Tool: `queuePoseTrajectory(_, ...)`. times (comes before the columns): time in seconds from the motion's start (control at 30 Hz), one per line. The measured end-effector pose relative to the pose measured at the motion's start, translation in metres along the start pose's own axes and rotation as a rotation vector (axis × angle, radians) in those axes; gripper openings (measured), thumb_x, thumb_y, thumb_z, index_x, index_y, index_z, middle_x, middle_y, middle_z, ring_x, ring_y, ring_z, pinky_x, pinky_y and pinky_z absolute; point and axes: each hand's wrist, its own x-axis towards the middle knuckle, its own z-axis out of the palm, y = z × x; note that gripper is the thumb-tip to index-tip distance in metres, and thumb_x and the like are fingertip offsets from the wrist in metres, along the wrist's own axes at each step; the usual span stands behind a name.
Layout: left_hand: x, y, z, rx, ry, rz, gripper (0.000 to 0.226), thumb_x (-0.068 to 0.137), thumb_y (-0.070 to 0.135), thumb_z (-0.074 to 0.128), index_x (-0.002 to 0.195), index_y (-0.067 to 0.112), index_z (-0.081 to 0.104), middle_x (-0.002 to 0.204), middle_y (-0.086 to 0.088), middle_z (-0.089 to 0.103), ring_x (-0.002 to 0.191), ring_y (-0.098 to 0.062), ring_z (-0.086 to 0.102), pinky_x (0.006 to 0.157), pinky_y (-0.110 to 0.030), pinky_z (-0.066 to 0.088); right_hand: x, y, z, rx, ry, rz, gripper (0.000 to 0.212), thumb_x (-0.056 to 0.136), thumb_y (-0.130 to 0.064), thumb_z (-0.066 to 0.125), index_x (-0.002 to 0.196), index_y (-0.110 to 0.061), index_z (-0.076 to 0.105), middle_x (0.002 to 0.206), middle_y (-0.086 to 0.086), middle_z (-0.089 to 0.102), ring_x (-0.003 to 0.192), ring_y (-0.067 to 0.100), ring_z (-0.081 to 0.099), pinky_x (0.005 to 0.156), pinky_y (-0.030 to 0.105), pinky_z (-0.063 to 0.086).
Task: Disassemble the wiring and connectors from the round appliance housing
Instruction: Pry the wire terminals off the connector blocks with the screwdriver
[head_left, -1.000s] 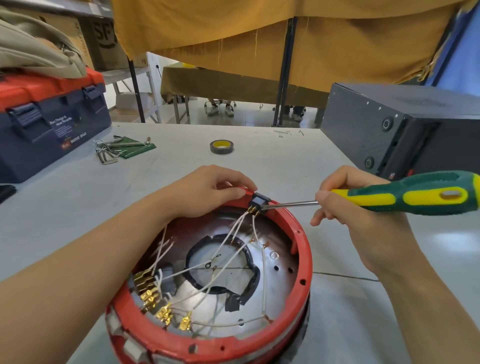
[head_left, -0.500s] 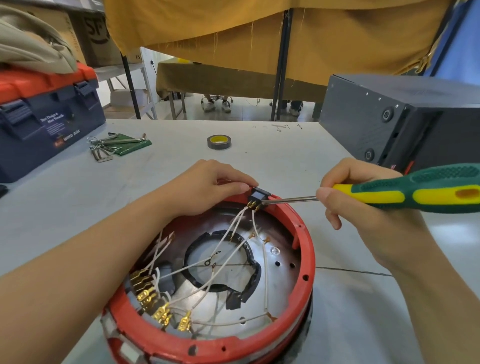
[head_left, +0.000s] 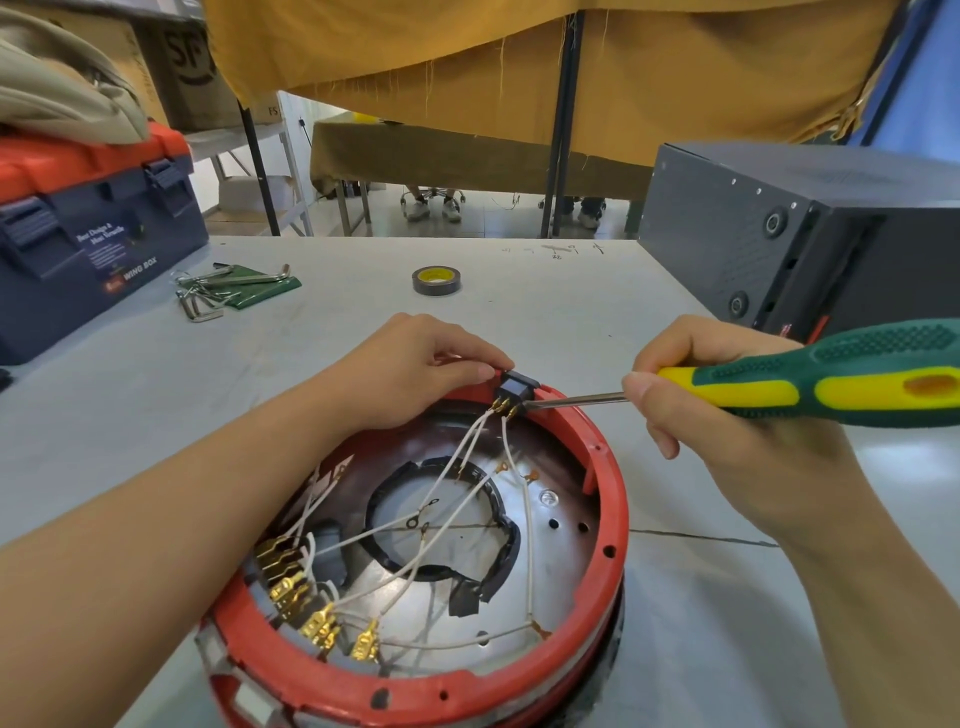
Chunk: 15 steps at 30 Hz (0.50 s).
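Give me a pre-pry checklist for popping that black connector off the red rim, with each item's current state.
1. Screwdriver gripped by right hand: ok.
2. Tip against the connector, beside its terminals: ok.
3. Left hand steadying the housing at the rim: ok.
4. Left fingertips clear of the tip's path: not ok, they sit right against the connector's other side.
5. White wires still attached to the connector: ok to see, they are; expect them to tug.
6. Latch or clip released: cannot tell, hidden.
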Motion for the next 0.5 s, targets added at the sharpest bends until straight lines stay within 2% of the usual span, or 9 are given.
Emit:
queuePoseTrajectory(0.1, 0.0, 0.001, 0.0, 0.03, 0.022, -0.011, 0.021, 0.09, 0.026, 0.06, 0.103, 0.039, 0.07, 0.103, 0.018, 0.068, 0.097, 0.005, 0.057, 0.081, 0.001, 0.037, 0.001, 0.002, 0.002, 0.0, 0.026, -0.001, 0.02, 0.079, -0.022, 0.065, 0.064, -0.014, 0.055, 0.049, 0.005, 0.051, 0.044, 0.008, 0.045, 0.048, 0.014, 0.038)
queuePoseTrajectory(0.23, 0.001, 0.002, 0.001, 0.075, 0.038, -0.022, 0.02, 0.09, 0.027, 0.06, 0.102, 0.039, 0.07, 0.104, 0.014, 0.07, 0.096, -0.001, 0.058, 0.08, -0.002, 0.037, 0.006, 0.011, 0.004, 0.107, 0.072, 0.07, 0.023, 0.074, -0.035, 0.06, 0.063, -0.015, 0.057, 0.051, 0.005, 0.05, 0.044, 0.012, 0.045, 0.051, 0.019, 0.039)
queuePoseTrajectory(0.33, 0.001, 0.003, 0.002, 0.088, 0.04, -0.026, 0.02, 0.09, 0.027, 0.059, 0.103, 0.039, 0.07, 0.104, 0.012, 0.07, 0.097, -0.002, 0.058, 0.081, -0.004, 0.037, 0.012, 0.017, 0.004, 0.261, 0.091, 0.131, 0.019, 0.072, -0.031, 0.061, 0.056, -0.021, 0.059, 0.055, -0.007, 0.052, 0.044, 0.01, 0.043, 0.049, 0.02, 0.039)
queuePoseTrajectory(0.5, 0.0, 0.004, 0.002, 0.071, 0.041, -0.041, 0.019, 0.09, 0.027, 0.06, 0.102, 0.038, 0.071, 0.102, 0.011, 0.071, 0.095, -0.002, 0.059, 0.08, -0.004, 0.039, 0.015, 0.024, -0.001, 0.426, 0.092, 0.22, 0.02, 0.069, -0.02, 0.064, 0.05, -0.022, 0.058, 0.053, -0.007, 0.051, 0.045, 0.006, 0.039, 0.044, 0.018, 0.037)
